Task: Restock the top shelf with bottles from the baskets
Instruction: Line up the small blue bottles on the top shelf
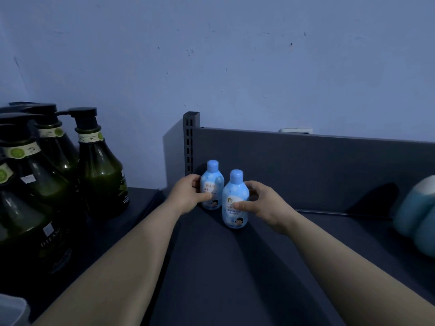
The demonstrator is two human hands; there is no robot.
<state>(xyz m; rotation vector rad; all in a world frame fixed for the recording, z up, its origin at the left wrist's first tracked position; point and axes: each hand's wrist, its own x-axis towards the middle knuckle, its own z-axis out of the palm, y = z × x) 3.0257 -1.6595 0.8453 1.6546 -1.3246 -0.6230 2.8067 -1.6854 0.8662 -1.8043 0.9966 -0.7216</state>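
Observation:
Two small light-blue bottles with blue caps stand upright on the dark top shelf (pixel 235 278), near its back left corner. My left hand (pixel 188 196) is wrapped around the rear bottle (pixel 213 182), which stands close to the slotted upright post. My right hand (pixel 263 203) grips the front bottle (pixel 235 198), thumb across its label. The two bottles stand side by side, almost touching. No basket is in view.
Several large dark-green pump bottles (pixel 98 165) crowd the neighbouring shelf on the left. A slotted grey post (pixel 189 140) and a grey back panel (pixel 317 165) bound the shelf. A pale teal container (pixel 416 215) sits at the right edge. A blue wall rises behind.

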